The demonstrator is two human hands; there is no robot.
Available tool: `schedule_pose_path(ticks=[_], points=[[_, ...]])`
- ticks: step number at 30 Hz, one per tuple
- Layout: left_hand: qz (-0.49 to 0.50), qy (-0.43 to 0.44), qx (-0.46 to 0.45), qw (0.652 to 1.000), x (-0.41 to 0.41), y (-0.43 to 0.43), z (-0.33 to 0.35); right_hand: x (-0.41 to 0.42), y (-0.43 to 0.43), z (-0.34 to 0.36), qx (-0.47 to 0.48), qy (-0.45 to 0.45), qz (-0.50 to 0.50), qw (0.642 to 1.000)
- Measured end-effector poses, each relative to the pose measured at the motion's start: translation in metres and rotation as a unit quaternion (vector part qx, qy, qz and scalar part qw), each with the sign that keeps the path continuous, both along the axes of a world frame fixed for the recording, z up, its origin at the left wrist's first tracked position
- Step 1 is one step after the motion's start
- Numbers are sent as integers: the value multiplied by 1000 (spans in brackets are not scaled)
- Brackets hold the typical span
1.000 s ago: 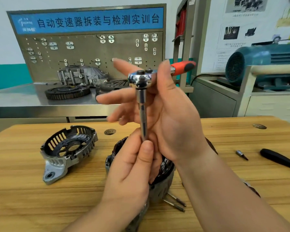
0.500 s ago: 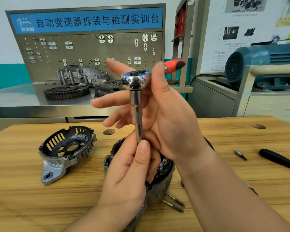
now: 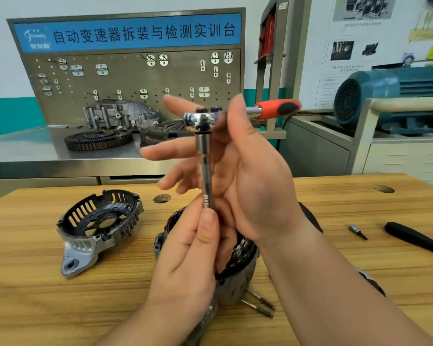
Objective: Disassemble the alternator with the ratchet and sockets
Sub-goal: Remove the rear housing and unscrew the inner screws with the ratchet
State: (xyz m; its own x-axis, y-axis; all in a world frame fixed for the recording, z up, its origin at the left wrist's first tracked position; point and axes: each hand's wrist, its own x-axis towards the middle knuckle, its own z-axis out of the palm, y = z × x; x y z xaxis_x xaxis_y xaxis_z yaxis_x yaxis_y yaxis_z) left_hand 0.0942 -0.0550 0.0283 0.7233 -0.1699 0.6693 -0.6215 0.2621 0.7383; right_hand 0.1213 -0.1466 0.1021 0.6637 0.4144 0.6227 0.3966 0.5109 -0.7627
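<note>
My right hand [image 3: 255, 186] holds a chrome ratchet [image 3: 201, 119] with a red handle [image 3: 276, 108] up at chest height, thumb across its neck and fingers spread behind the head. A long chrome extension bar [image 3: 205, 168] hangs straight down from the ratchet head. My left hand [image 3: 185, 265] pinches the bar's lower end between thumb and fingers. Below both hands the alternator body [image 3: 243, 263] with its copper windings sits on the wooden table, mostly hidden. Its removed end cover [image 3: 98, 228] lies to the left.
Two long bolts [image 3: 259, 304] lie by the alternator's near side. A small bit socket [image 3: 358, 232] and a black tool handle [image 3: 415, 242] lie at the right of the wooden table [image 3: 35, 295]. Behind stand a steel bench with gearbox parts [image 3: 115, 118] and a blue motor [image 3: 385, 96].
Both hands keep the same hold. The ratchet drifted slightly left and back, and its red handle sits a little lower now.
</note>
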Motion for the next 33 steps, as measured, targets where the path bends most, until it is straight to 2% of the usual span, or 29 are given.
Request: schedule_pose_path(ticks=[3, 8, 11, 18, 20, 26, 28, 30, 33], points=[[4, -4, 2, 1000, 1, 0, 1, 1, 2, -1, 9, -8, -24, 1000], [10, -15, -7, 1000, 0, -1, 1, -8, -2, 5, 40, -112, -65, 991], [27, -16, 2, 1000, 1, -1, -1, -10, -3, 7, 23, -136, -80, 987], [-28, -5, -20, 999, 1, -2, 0, -5, 2, 3, -2, -9, -8, 1000], [-26, -3, -20, 999, 1, -3, 0, -4, 2, 2, -2, -10, -14, 1000], [-12, -16, -23, 1000, 0, -3, -1, -12, -2, 6, 11, -164, -116, 980], [-9, -8, -17, 1000, 0, -2, 0, -12, -3, 6, 3, -190, -155, 969], [-8, -3, -17, 1000, 1, -2, -1, -12, -2, 6, 8, -176, -145, 974], [-29, 7, -16, 999, 2, -1, 0, -11, 0, 6, 8, -81, -82, 993]])
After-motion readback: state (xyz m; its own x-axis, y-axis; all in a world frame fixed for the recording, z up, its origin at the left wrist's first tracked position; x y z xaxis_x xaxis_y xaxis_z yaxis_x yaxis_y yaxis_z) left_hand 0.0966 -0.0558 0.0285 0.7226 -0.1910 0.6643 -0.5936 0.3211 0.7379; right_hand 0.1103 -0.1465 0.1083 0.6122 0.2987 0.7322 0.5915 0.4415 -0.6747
